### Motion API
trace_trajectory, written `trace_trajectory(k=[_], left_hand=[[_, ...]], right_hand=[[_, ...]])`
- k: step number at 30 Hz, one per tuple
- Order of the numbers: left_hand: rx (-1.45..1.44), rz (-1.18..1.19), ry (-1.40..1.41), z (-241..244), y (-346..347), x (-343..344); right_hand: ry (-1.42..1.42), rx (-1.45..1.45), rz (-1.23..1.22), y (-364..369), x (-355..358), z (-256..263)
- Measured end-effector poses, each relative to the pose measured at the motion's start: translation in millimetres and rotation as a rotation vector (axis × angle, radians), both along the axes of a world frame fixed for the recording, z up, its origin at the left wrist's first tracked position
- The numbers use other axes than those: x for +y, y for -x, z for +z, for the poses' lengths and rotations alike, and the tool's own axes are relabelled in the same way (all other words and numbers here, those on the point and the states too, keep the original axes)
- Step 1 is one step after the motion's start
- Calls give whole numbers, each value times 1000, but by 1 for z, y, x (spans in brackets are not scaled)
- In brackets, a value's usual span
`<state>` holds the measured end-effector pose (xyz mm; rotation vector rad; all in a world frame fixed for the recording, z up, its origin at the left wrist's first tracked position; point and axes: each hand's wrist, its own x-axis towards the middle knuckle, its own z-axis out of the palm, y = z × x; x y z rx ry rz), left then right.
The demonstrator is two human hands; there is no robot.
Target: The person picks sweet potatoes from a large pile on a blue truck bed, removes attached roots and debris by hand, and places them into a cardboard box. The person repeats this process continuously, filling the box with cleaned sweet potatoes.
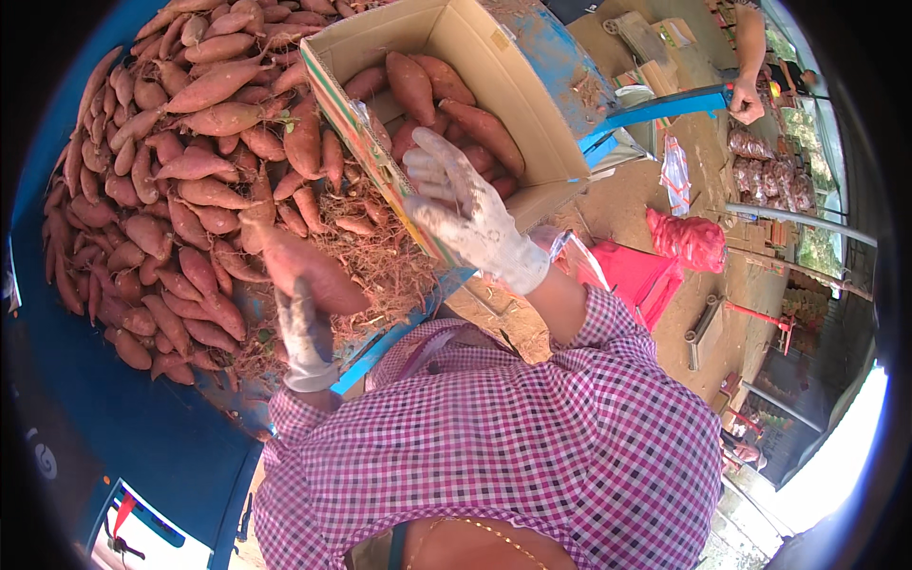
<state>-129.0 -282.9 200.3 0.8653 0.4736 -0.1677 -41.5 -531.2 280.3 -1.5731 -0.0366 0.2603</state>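
My left hand [306, 338], in a soil-stained white glove, is on a large sweet potato [306, 267] and holds it over the edge of a big heap of sweet potatoes [192, 178]. Loose roots [377, 274] lie below it. My right hand [463, 199], gloved too, is over the near side of an open cardboard box [545, 117], fingers apart, with nothing in it. Several large sweet potatoes [488, 132] lie in the box. Part of them is hidden behind my right hand.
The heap and box rest on a blue metal bed [531, 35]. Another person's hand [746, 100] is at a blue bar [662, 105] at upper right. On the ground are a pink mesh sack [687, 241], red cloth-like material [634, 278] and a wooden-looking trolley [704, 331].
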Motion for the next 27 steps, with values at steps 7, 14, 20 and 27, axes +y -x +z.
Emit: trace_trajectory(k=[7, 14, 20, 27], left_hand=[[-215, -402, -225, 50, -15, -31], [205, 175, -866, -108, -1, 125], [404, 247, -1594, -160, -53, 149], [411, -166, -2145, -110, -76, 213]], right_hand=[[371, -216, -45, -18, -52, 20], [1026, -33, 175, -77, -109, -121], [1120, -131, 403, -67, -61, -110], [268, -113, 27, 10, 31, -18]])
